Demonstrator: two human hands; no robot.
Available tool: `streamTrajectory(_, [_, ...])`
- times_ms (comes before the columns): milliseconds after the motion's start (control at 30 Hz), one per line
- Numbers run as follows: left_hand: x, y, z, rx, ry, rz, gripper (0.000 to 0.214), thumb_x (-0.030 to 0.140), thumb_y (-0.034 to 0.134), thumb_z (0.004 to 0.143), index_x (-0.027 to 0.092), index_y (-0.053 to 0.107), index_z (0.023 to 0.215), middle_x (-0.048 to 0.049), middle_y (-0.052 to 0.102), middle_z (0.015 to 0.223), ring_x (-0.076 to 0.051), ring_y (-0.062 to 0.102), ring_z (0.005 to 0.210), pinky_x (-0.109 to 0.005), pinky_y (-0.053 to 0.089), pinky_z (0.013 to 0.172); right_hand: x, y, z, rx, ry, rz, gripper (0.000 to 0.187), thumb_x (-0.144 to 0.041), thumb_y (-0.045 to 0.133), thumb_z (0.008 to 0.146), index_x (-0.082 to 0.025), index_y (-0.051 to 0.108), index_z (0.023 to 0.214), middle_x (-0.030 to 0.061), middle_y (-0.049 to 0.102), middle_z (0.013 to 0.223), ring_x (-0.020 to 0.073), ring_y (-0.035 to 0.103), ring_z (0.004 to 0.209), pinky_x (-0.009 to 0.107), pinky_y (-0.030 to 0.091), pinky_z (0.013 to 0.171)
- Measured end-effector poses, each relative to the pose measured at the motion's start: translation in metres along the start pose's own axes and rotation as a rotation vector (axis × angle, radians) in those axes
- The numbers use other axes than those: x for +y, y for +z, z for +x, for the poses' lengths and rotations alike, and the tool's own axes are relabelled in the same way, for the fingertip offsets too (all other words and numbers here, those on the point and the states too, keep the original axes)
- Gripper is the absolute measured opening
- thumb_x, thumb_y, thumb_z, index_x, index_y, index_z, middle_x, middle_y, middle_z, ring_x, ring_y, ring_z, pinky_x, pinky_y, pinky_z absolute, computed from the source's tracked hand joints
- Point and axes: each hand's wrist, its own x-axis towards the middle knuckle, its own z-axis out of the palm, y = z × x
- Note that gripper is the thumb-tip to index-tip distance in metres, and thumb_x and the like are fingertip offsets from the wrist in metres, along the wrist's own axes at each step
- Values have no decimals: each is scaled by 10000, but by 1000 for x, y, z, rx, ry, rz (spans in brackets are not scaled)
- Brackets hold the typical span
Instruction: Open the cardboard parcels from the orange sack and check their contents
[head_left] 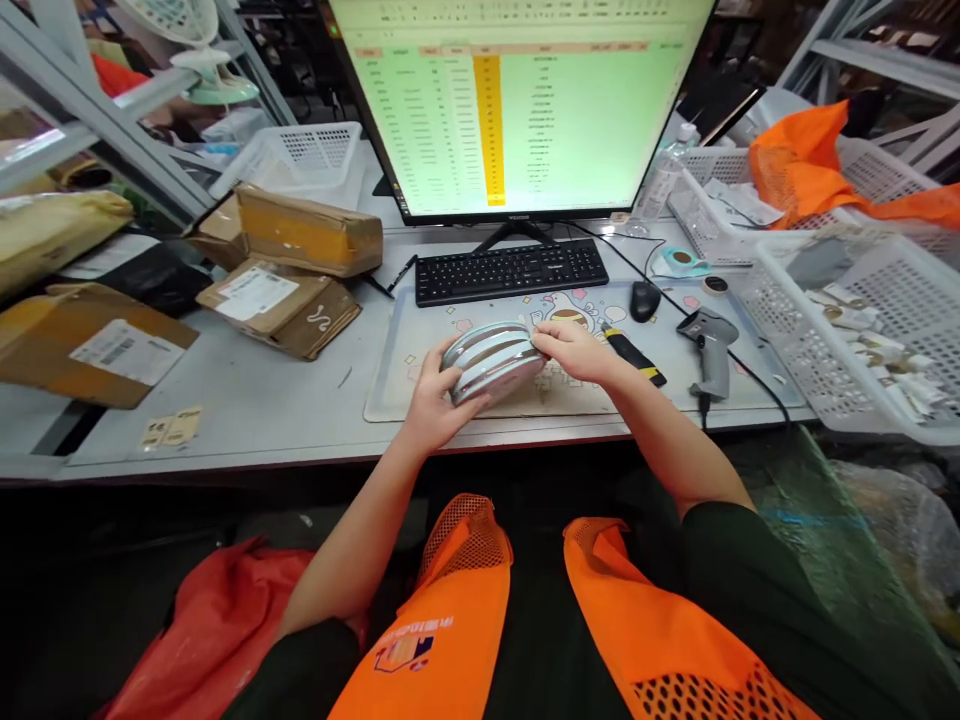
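Note:
A round striped stack (pixel 495 360), pale blue with brown bands and a shiny side, is held tilted just above the desk mat (pixel 397 385). What kind of thing it is I cannot make out. My left hand (pixel 441 405) wraps its left side, thumb on the near face and fingers behind. At its upper right edge, the fingers of my right hand (pixel 566 347) are closed in a pinch; whether they grip a loose end there is too small to see. Just right of that hand, a black and yellow utility knife (pixel 634 357) lies on the mat.
Behind the mat stand a keyboard (pixel 514 270) and a lit monitor (pixel 525 120). A mouse (pixel 644 300), a barcode scanner (pixel 709 350) with its cable and a tape dispenser (pixel 680 261) lie right. Cardboard boxes (pixel 281 305) crowd the left; white baskets (pixel 795 330) line the right.

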Motion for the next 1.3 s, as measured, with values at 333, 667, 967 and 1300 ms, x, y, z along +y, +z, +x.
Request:
streamTrajectory(333, [26,20,-61,339,126,-87,445,387,774,970,184,481,703,-121,664,1423,-336,619,1437,-611,549,1173,20,36,-19,-84,-12,36,156,-305,591,913,-183,672,859,35,716,846,188,622,810,300,449,751])
streamTrajectory(667, [26,19,-52,202,309,-43,405,377,818,932,184,589,660,-105,635,1453,-407,451,1536,-652,498,1179,-26,36,-25,218,-118,126,287,-469,617,971,-212,721,1045,91,765,1095,245,693,1041,366,553,835])
streamTrajectory(967, [37,37,-59,313,180,189,440,299,426,1099,211,647,1468,-157,582,1420,-368,462,1514,-577,483,1221,-41,40,-28,146,-193,-40,334,-283,601,865,-183,626,1183,110,701,1181,261,653,1079,426,544,976])
streamTrajectory(1300, [49,52,-60,428,161,315,657,271,731,992,215,510,1608,-161,570,1348,-358,577,1401,-523,533,1192,-61,10,-17,-141,-69,-496,406,-203,673,859,-181,738,1259,139,671,1272,285,662,1064,386,532,897])
